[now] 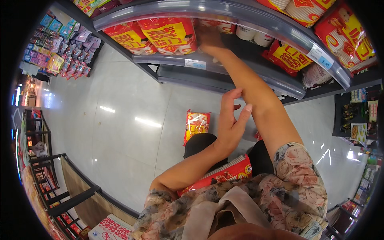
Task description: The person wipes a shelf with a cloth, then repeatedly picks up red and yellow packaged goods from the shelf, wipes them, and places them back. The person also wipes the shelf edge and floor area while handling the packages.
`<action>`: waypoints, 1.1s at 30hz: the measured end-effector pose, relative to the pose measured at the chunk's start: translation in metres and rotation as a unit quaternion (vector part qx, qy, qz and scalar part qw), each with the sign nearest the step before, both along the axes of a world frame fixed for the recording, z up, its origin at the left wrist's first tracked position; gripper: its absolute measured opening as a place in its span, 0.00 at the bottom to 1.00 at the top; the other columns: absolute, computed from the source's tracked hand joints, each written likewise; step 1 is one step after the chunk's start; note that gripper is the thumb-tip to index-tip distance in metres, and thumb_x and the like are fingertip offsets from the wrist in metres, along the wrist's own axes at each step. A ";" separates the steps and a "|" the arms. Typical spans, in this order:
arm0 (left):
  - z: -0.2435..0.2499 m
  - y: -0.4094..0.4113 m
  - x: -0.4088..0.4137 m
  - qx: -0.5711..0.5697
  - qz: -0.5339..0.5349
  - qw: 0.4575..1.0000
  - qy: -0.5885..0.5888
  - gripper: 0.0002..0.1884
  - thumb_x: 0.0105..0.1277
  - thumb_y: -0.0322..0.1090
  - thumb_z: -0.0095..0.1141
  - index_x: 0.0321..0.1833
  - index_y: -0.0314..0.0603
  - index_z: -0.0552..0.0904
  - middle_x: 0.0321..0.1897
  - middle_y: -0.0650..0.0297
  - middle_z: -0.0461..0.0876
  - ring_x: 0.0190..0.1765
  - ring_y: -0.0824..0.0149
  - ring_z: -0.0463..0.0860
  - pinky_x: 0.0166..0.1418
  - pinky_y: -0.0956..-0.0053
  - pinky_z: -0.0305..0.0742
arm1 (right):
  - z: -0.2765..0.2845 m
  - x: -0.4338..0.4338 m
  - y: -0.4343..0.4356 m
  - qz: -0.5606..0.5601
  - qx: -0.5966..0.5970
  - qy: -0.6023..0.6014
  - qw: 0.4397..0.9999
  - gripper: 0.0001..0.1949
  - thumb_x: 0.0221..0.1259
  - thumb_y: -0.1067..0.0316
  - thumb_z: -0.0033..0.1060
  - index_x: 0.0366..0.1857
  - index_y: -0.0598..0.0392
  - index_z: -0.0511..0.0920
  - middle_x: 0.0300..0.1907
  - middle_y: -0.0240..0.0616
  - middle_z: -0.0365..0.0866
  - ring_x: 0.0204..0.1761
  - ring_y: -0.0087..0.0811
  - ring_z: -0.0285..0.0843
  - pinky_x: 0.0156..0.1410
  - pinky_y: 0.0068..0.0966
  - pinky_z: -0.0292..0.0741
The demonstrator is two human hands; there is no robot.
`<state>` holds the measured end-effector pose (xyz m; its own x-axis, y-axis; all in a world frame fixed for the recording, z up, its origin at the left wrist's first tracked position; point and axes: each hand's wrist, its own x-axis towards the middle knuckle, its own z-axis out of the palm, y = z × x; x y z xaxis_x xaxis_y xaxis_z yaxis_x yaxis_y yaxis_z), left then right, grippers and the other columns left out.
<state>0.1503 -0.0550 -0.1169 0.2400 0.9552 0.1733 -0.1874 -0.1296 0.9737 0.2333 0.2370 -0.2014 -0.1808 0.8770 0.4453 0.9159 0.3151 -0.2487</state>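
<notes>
My right hand [210, 39] reaches into a grey metal shelf, behind its clear front strip. It is blurred and dark, beside the right edge of a red-and-yellow plastic pack [169, 36]; whether it grips anything is hidden. My left hand [232, 126] hangs near my right forearm, fingers curved apart, with nothing in it. A similar pack [223, 174], showing stacked ridged white ware, possibly disposable cups or bowls, rests on my lap against my left forearm. Another pack [198, 124] lies on the tiled floor by my dark-clothed knee.
Another red pack [289, 57] leans on the shelf's right side, near white cylindrical stacks [246, 31]. The clear strip [210, 12] curves above my right hand. Price tags [195, 64] line the edge. Bagged goods [66, 45] hang at left; a wood-panelled rack [87, 186] stands lower left.
</notes>
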 end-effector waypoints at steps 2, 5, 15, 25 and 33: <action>0.002 0.001 -0.001 0.010 -0.008 1.000 0.022 0.23 0.71 0.34 0.54 0.67 0.37 0.67 0.61 0.58 0.69 0.65 0.63 0.69 0.63 0.67 0.68 | 0.008 -0.003 -0.004 -0.009 -0.013 -0.022 1.000 0.22 0.53 0.68 0.59 0.56 0.41 0.80 0.64 0.34 0.73 0.66 0.47 0.66 0.66 0.49 0.69; 0.003 -0.001 -0.001 0.013 -0.014 0.999 0.049 0.22 0.71 0.33 0.54 0.66 0.37 0.68 0.61 0.58 0.69 0.65 0.63 0.69 0.63 0.67 0.69 | 0.014 -0.001 -0.011 0.003 -0.001 -0.059 0.998 0.22 0.53 0.69 0.59 0.56 0.43 0.80 0.63 0.36 0.74 0.64 0.45 0.68 0.67 0.46 0.69; 0.009 0.000 -0.006 0.030 -0.001 0.997 0.069 0.20 0.69 0.31 0.57 0.62 0.36 0.72 0.57 0.57 0.72 0.61 0.63 0.73 0.60 0.69 0.71 | 0.039 0.072 -0.085 0.095 -0.002 -0.126 0.987 0.21 0.49 0.71 0.60 0.52 0.52 0.80 0.54 0.40 0.78 0.58 0.41 0.72 0.68 0.36 0.67; 0.013 0.000 -0.005 0.066 0.002 0.996 0.063 0.19 0.65 0.29 0.58 0.59 0.39 0.73 0.53 0.55 0.73 0.56 0.58 0.75 0.55 0.67 0.72 | 0.045 0.077 -0.105 0.171 -0.132 -0.031 0.976 0.19 0.61 0.74 0.53 0.56 0.49 0.81 0.60 0.44 0.77 0.61 0.48 0.68 0.69 0.36 0.65; 0.011 -0.002 0.005 0.064 -0.014 0.994 0.088 0.20 0.65 0.30 0.59 0.59 0.37 0.75 0.54 0.55 0.75 0.58 0.61 0.76 0.56 0.69 0.72 | 0.041 0.022 -0.082 0.156 -0.098 0.038 0.982 0.17 0.60 0.73 0.57 0.52 0.46 0.84 0.56 0.41 0.74 0.60 0.47 0.67 0.68 0.36 0.65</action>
